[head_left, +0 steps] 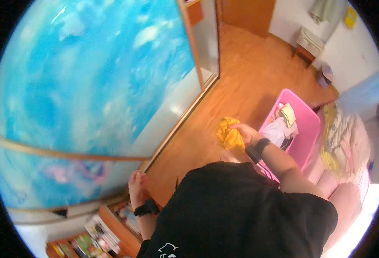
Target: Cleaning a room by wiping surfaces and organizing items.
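Observation:
A crumpled yellow cloth (231,136) is gripped by my right hand (245,132), out over the wooden floor just left of a pink plastic tub (306,112). Inside the tub lie several folded garments, among them a pale yellow one (287,114) and a white one (275,133). Low on the left, my left hand (138,185) is beside the lower edge of a wardrobe with blue patterned sliding doors (90,86). Its fingers are small and blurred, and nothing shows in them. Each wrist wears a black band.
Piled bedding (351,142) lies right of the tub. At the lower left stands a shelf (90,241) with books and papers. Against the far wall are a small white-topped stool (311,42) and a greyish bin (325,75). A brown door (247,15) is at the back.

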